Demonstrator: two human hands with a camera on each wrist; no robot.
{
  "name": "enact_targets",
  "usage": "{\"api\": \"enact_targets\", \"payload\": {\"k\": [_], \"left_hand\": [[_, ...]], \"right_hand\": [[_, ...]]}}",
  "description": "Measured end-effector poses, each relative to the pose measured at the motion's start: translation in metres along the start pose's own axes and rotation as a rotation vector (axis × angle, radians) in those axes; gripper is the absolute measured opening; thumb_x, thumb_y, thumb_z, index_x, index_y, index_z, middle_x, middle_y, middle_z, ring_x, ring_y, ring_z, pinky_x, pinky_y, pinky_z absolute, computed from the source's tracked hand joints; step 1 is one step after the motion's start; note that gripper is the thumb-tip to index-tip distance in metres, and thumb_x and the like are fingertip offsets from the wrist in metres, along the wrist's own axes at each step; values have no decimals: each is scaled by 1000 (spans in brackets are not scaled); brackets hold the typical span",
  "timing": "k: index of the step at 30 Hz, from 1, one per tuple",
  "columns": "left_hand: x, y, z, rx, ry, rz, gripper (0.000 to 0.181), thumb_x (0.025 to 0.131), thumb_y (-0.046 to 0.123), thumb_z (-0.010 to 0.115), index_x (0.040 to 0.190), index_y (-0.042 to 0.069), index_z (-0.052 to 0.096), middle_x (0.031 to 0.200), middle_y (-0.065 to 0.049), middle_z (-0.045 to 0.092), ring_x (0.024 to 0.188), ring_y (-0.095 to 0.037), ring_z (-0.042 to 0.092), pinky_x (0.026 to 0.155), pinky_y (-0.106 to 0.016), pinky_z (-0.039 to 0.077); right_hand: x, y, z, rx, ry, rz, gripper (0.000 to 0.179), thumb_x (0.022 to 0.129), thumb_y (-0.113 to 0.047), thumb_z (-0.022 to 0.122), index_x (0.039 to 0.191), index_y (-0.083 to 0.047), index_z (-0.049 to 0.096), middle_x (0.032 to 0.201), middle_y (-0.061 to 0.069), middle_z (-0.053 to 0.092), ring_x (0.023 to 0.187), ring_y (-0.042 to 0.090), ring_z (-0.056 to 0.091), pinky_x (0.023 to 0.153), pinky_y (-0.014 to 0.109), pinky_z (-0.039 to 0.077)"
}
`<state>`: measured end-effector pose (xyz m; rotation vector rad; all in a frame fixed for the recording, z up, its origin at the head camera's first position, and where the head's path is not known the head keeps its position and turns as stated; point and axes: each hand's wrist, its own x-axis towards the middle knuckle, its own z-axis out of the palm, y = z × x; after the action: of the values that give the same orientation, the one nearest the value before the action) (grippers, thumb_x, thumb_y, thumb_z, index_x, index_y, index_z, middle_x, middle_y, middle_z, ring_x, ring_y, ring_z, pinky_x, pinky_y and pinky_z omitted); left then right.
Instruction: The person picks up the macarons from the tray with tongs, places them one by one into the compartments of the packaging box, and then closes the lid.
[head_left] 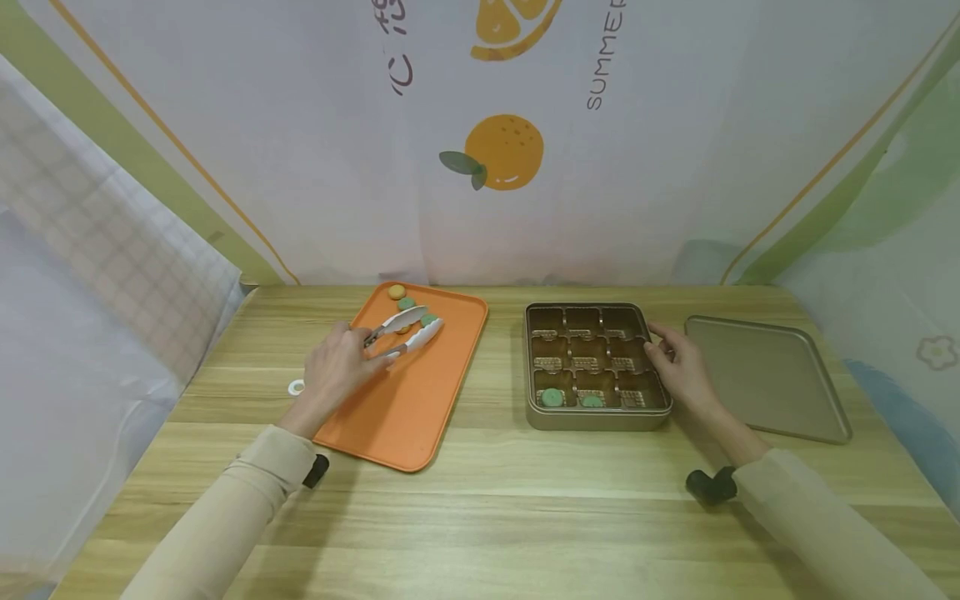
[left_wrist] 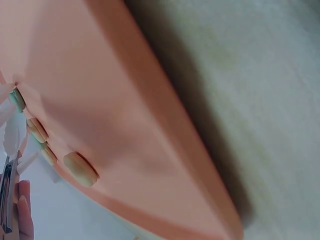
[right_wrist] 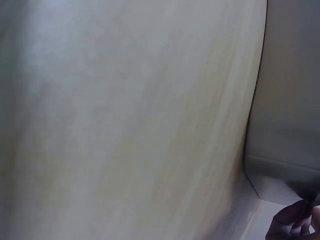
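My left hand [head_left: 337,362] grips a pair of tongs [head_left: 378,333] with metal arms and white tips over the orange tray [head_left: 397,417]. The spread tips stand on either side of a green macaron [head_left: 429,319] near the tray's far end. Close by lie a yellow macaron [head_left: 397,292], another green macaron [head_left: 407,304] and an orange-brown one, partly hidden by the tongs. My right hand [head_left: 681,367] holds the right wall of a square tin [head_left: 600,420], thumb at the rim. Green macarons sit in its front-left [head_left: 552,397] and front-middle [head_left: 592,402] compartments.
A flat bronze-coloured lid [head_left: 768,379] lies right of the tin, beside my right forearm. Wood-grain tabletop [head_left: 487,500] runs between tray and tin and along the front. A printed cloth [head_left: 622,192] hangs behind the table. A white ring [head_left: 297,387] shows left of my left hand.
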<state>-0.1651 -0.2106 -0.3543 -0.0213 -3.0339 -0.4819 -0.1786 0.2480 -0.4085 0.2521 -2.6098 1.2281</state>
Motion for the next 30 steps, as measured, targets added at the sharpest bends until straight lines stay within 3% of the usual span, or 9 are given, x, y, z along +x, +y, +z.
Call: {"api": "enact_targets", "payload": {"k": [9, 17, 25, 30], "left_hand": [[-1, 1, 1, 13, -1, 10, 51, 79, 37, 74, 116, 3, 65, 89, -14, 52, 66, -24, 49, 51, -35, 39], [-2, -1, 2, 28, 7, 28, 41, 79, 39, 74, 98, 3, 68, 89, -14, 51, 61, -22, 47, 50, -33, 37], [-4, -1, 2, -24, 4, 3, 48, 80, 40, 73, 113, 5, 66, 90, -13, 51, 66, -23, 48, 52, -34, 38], [-6, 7, 1, -86, 19, 12, 53, 78, 41, 74, 117, 6, 66, 89, -12, 56, 71, -23, 47, 53, -32, 37]], "right_hand": [[0, -1, 0, 5, 1, 4, 36, 94, -3, 52, 125, 15, 49, 72, 10, 49, 56, 1, 38, 52, 21, 35], [0, -2, 0, 16, 4, 8, 36, 94, -3, 52, 124, 15, 50, 72, 10, 49, 55, 1, 38, 52, 21, 35], [0, -1, 0, 33, -3, 12, 36, 93, -2, 51, 125, 16, 48, 72, 6, 47, 55, 1, 39, 52, 20, 36], [0, -2, 0, 43, -8, 17, 36, 93, -1, 52, 125, 16, 48, 72, 6, 47, 55, 0, 39, 52, 19, 36]]}}
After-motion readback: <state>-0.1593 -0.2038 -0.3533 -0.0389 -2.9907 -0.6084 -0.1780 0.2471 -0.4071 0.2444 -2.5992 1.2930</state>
